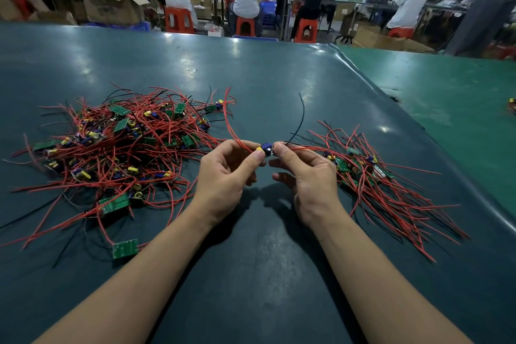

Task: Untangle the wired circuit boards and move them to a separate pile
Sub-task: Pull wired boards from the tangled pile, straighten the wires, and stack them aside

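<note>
i see my left hand (227,173) and right hand (305,176) together at centre above the table (279,78), each pinching one end of a small board (265,149) between thumb and fingertips, other fingers curled. the tangle (117,148) lies at 9 o'clock, the sorted pile (377,179) at 3 o'clock.

table mat (251,78): glossy, smooth | wires (156,134): red plastic-coated | stools (178,19): plastic
</note>
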Demonstrator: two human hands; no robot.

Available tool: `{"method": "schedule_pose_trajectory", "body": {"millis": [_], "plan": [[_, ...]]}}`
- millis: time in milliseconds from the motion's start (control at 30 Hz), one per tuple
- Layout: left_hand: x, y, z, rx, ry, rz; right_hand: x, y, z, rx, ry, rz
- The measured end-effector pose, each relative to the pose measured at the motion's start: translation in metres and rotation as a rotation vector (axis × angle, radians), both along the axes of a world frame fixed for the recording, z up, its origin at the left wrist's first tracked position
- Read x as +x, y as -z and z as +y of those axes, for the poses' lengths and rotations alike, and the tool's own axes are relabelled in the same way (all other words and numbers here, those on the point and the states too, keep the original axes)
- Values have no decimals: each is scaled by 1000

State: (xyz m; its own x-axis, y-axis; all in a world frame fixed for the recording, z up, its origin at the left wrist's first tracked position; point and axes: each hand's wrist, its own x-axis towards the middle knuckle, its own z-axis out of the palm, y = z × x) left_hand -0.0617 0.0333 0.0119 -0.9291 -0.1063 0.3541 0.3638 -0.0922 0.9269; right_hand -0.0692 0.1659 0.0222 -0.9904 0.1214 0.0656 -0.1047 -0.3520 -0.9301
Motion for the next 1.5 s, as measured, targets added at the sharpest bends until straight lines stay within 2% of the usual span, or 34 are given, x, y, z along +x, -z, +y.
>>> {"method": "schedule_pose_trajectory", "body": {"millis": [400, 533, 700, 900, 967, 1033, 1100, 1167, 1333, 1500], "plan": [[5, -4, 2, 30, -29, 2, -8, -5, 12, -168, 167, -100], [5, -4, 0, 38, -111, 34, -13, -9, 22, -318, 208, -126], [6, -3, 1, 0, -127, 58, -14, -10, 25, -391, 191, -115], [4, -3, -5, 102, -143, 60, -14, -12, 33, -500, 161, -61], [0, -2, -8, 158, -156, 55, -11, -10, 28, -447, 55, -102], [-3, -1, -11, 200, -137, 29, -6, -6, 18, -279, -102, -162], [-4, 2, -10, 172, -31, -16, 0, -2, 8, -114, -238, -165], [-3, 5, -7, 119, 72, -62, 2, -1, 4, -57, -283, -125], [-5, 4, -6, 188, 11, -75, -8, -3, 16, -75, -45, -106], [0, 1, -3, 78, -108, 5, -16, -5, 23, -168, 186, -87]]}}
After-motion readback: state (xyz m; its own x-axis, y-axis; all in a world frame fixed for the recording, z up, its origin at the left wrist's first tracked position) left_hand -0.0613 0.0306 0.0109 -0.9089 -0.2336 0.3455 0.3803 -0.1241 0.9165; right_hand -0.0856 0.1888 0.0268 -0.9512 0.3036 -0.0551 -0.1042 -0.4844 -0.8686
